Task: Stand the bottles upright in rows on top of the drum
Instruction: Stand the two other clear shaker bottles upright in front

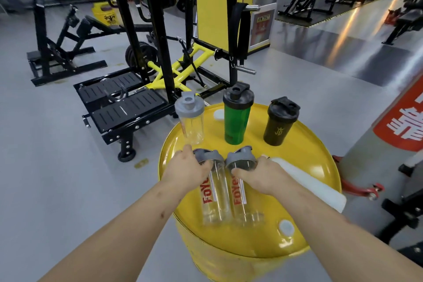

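Observation:
Three bottles stand upright in a far row on the yellow drum [304,158]: a clear bottle with a grey lid [191,121], a green bottle with a black lid [237,117], and a black bottle [280,122]. Nearer me, two clear bottles with red lettering stand side by side. My left hand [186,168] grips the left clear bottle [214,192] just under its grey lid. My right hand [258,175] grips the right clear bottle [242,197] the same way. A white bottle [313,184] lies on its side behind my right hand.
Black and yellow gym machines [146,75] stand on the grey floor left of and behind the drum. A red banner [402,121] leans at the right, with a red wheeled frame [361,186] below it. White bung caps [286,226] sit in the drum top.

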A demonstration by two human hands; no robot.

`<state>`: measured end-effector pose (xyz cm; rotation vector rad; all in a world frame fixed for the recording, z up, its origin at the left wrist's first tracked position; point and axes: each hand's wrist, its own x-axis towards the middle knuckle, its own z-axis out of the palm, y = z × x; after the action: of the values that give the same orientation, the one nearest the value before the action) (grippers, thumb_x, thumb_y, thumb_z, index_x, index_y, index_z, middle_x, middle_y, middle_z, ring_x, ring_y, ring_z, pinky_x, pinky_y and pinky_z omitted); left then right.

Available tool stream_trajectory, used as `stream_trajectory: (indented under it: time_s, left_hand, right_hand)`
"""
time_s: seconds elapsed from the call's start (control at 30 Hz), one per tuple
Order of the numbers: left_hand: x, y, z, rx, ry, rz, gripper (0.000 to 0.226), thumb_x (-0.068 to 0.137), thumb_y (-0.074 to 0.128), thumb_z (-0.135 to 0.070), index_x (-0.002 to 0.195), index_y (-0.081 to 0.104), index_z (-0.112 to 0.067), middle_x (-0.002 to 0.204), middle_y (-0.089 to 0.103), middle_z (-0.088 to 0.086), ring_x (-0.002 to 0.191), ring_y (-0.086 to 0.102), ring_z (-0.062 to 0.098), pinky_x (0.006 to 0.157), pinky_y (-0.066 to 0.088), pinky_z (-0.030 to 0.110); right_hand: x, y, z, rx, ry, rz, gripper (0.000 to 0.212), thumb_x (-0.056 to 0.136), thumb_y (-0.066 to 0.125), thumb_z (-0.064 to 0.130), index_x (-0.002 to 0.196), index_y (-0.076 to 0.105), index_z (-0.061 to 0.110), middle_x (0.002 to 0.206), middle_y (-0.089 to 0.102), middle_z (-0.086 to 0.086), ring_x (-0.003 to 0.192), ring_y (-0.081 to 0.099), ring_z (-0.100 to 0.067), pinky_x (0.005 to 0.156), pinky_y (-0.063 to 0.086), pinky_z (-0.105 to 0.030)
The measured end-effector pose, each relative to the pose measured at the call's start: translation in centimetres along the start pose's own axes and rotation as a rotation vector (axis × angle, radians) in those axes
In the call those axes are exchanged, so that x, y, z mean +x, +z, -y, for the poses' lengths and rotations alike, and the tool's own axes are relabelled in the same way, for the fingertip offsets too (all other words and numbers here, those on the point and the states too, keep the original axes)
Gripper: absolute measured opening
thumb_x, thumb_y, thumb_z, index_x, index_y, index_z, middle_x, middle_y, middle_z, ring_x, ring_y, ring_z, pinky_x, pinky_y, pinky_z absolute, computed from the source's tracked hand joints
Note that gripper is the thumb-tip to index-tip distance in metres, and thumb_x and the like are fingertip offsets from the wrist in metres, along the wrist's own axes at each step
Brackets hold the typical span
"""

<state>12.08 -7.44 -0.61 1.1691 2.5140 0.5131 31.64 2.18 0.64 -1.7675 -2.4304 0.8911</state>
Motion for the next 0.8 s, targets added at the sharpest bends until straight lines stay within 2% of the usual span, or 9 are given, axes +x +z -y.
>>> stream_trajectory:
  time_s: [0.1,0.23,0.33,0.4,0.47,0.53,0.6,0.67,0.8]
  left_hand:
    - [-1.0,0.5,0.2,-0.086,-0.101,0.124,0.071,0.078,0.061,-0.075,0.112,0.045,-0.014,0.090,0.060,-0.001,0.064,0.062,0.018,0.044,0.040,0.028]
    - [-2.0,1.3,-0.1,-0.188,-0.133,0.200,0.066,0.069,0.068,-0.077,0.093,0.048,-0.018,0.084,0.065,0.000,0.059,0.069,0.017,0.039,0.052,0.026]
    - [-2.2,1.7,-0.3,-0.252,-0.178,0.260,0.067,0.068,0.074,-0.074,0.095,0.058,-0.014,0.080,0.071,0.004,0.057,0.074,0.022,0.043,0.061,0.033]
    - [-2.1,2.0,-0.2,-0.240,-0.201,0.284,0.070,0.070,0.075,-0.073,0.095,0.063,-0.010,0.073,0.073,0.006,0.051,0.075,0.024,0.048,0.064,0.035]
    - [-1.9,2.2,-0.1,-0.242,-0.202,0.288,0.066,0.071,0.076,-0.071,0.088,0.067,-0.007,0.067,0.075,0.010,0.046,0.074,0.024,0.052,0.065,0.036]
    - [-1.8,2.3,0.2,-0.279,-0.204,0.291,0.064,0.069,0.077,-0.067,0.086,0.071,-0.005,0.073,0.079,0.014,0.048,0.075,0.024,0.058,0.068,0.043]
    - [-1.8,2.2,0.6,-0.311,-0.201,0.272,0.064,0.066,0.077,-0.066,0.089,0.072,-0.006,0.075,0.080,0.013,0.050,0.075,0.024,0.058,0.067,0.046]
    - [-2.0,2.0,1.2,-0.325,-0.175,0.211,0.060,0.065,0.076,-0.066,0.087,0.067,-0.012,0.074,0.078,0.009,0.048,0.074,0.022,0.053,0.066,0.043]
    - [-2.0,1.2,2.3,-0.327,-0.101,0.076,0.063,0.064,0.074,-0.073,0.098,0.059,-0.022,0.081,0.072,-0.004,0.061,0.071,0.012,0.050,0.058,0.031]
  right_hand:
    - [-0.7,0.5,0.5,0.015,-0.016,-0.019,0.049,0.073,0.068,0.070,0.073,0.042,0.029,0.071,0.053,0.007,0.061,0.048,-0.003,0.048,0.037,-0.026]
    - [-0.8,0.6,0.6,0.000,-0.027,-0.011,0.043,0.077,0.068,0.066,0.074,0.045,0.029,0.073,0.057,0.004,0.063,0.052,-0.007,0.052,0.043,-0.028]
    - [-0.7,1.0,0.3,-0.007,-0.024,0.029,0.039,0.078,0.066,0.067,0.078,0.052,0.031,0.077,0.062,0.002,0.063,0.058,-0.012,0.059,0.054,-0.032]
    - [-0.7,1.2,0.0,-0.006,0.043,0.058,0.045,0.074,0.066,0.072,0.079,0.055,0.029,0.078,0.064,0.002,0.062,0.062,-0.015,0.059,0.058,-0.032]
    - [-0.7,1.5,-0.3,0.007,0.092,0.077,0.049,0.071,0.066,0.075,0.074,0.058,0.027,0.070,0.065,0.003,0.053,0.064,-0.015,0.043,0.051,-0.023]
    - [-0.6,1.8,-0.6,0.053,0.117,0.083,0.051,0.068,0.067,0.076,0.070,0.063,0.025,0.062,0.065,0.005,0.047,0.064,-0.014,0.032,0.040,-0.016]
    - [-0.7,1.9,-0.7,0.100,0.136,0.075,0.054,0.064,0.068,0.076,0.069,0.065,0.023,0.053,0.064,0.006,0.039,0.062,-0.011,0.030,0.036,-0.014]
    - [-0.7,2.0,-0.7,0.133,0.136,0.053,0.053,0.061,0.069,0.076,0.066,0.065,0.023,0.040,0.058,0.009,0.028,0.055,-0.006,0.027,0.032,-0.013]
    - [-0.7,2.2,-0.8,0.147,0.095,0.014,0.050,0.060,0.070,0.075,0.067,0.064,0.026,0.050,0.063,0.010,0.039,0.059,-0.004,0.039,0.041,-0.021]
